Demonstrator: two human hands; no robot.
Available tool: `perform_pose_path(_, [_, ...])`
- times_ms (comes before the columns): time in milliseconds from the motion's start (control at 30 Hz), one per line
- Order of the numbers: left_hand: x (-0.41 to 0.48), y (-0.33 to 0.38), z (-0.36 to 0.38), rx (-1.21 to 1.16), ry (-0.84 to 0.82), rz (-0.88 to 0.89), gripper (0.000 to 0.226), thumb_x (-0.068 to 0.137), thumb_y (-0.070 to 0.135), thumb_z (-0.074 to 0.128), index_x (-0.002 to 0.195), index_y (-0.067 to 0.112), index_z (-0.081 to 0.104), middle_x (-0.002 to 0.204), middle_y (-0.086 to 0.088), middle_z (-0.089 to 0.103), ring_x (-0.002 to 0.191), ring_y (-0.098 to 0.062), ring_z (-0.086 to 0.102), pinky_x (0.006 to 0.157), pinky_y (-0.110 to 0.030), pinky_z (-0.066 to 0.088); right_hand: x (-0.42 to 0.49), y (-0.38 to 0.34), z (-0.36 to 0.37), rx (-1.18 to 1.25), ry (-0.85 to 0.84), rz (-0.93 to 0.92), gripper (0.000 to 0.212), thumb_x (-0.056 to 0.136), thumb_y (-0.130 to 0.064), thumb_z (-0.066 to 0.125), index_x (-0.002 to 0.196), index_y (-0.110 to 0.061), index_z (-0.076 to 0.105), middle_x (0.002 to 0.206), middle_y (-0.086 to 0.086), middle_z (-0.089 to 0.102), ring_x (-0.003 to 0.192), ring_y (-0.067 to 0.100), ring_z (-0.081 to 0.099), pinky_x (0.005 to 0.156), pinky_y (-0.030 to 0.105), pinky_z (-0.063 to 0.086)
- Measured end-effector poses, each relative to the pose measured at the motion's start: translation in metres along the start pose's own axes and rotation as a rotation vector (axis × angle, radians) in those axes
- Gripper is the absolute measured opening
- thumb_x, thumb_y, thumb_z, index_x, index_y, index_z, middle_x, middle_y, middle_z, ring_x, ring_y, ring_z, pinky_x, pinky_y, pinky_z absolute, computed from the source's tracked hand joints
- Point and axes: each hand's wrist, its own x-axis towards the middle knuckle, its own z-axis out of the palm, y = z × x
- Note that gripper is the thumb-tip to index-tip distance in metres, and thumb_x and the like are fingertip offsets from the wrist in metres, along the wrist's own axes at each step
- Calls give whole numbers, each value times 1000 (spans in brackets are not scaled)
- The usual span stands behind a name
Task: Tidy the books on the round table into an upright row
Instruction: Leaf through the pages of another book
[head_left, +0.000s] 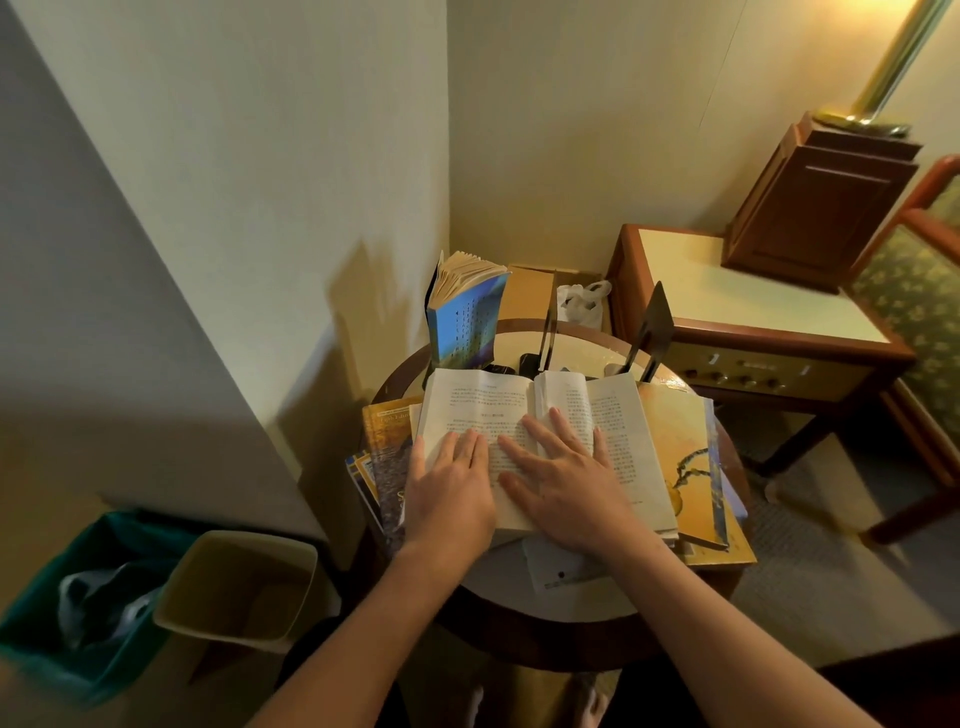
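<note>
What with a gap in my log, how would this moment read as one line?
left hand flat on open book | right hand flat on it | blue book upright | row unformed

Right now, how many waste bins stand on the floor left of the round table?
2. A green bin stands far left with crumpled plastic inside; a beige bin stands beside it, nearer the round table. Others may be hidden behind the table.
</note>
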Motion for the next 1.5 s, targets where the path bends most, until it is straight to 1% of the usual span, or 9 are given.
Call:
perform_pose_path(267, [62,-9,0,-82,-68,26,72,102,22,43,162,24,4,170,6,2,156,-24,-2,124,-58,0,1,1,1,-21,-7,0,59,100,-68,16,156,-51,12,169,-13,-2,151,16,-22,119,58,-16])
perform_pose_path(433, [41,-16,12,-153,-20,31,56,109,36,19,161,25,2,169,10,-2,156,-20,-8,124,-57,-2,1,2,4,-20,3,2,58,100,-68,18,155,-53,11,168,-15,-3,150,15,-23,117,55,-19])
perform_pose_path(633, [7,-20,23,-213,16,19,55,109,41,15,161,30,3,168,15,-2,154,-14,-12,126,-49,-6,2,2,4,-14,-13,8,55,103,-61,15,157,-50,6,167,-16,-8,150,16,-27,116,56,-20])
perform_pose_path(933, [5,-23,14,-239,-47,32,55,109,42,21,161,30,6,168,15,0,155,-15,-10,119,-38,-13,-2,-6,-3,238,54,130,84,105,-33,37,152,-36,-32,162,7,-34,147,25,-32,122,49,-7])
perform_pose_path(1033, [6,-25,11,-256,-88,42,56,109,41,21,161,28,5,168,13,0,155,-16,-11,121,-41,-12,-2,-9,-5,550,155,241,86,102,-27,45,157,-27,-22,168,11,-13,154,34,-1,123,50,20])
perform_pose_path(1133, [7,-29,7,-307,-129,71,56,110,39,25,161,28,6,168,12,-1,155,-16,-12,119,-40,-14,-3,-3,-19,873,232,375,81,103,-28,43,158,-28,-17,152,3,38,118,25,57,83,39,60])
perform_pose_path(1300, [8,-36,4,-436,-179,80,55,109,35,34,160,32,14,168,12,1,154,-15,-13,121,-41,-15,-4,3,-37,1173,297,434,69,105,-24,41,162,-29,2,138,-8,36,97,16,61,57,27,56])
perform_pose_path(1433, [5,-41,4,-642,-177,29,52,107,31,43,157,35,28,166,13,8,155,-21,-9,126,-48,-4,-3,-7,-50,1157,241,353,33,101,-41,47,130,-28,52,136,9,58,103,28,67,72,44,62])
perform_pose_path(1500, [3,-44,4,-950,-171,-69,43,103,42,48,146,46,44,165,10,18,154,-29,12,123,-54,21,-5,-16,-54,1090,160,256,25,102,-48,45,120,-37,57,122,7,65,100,28,66,80,53,60])
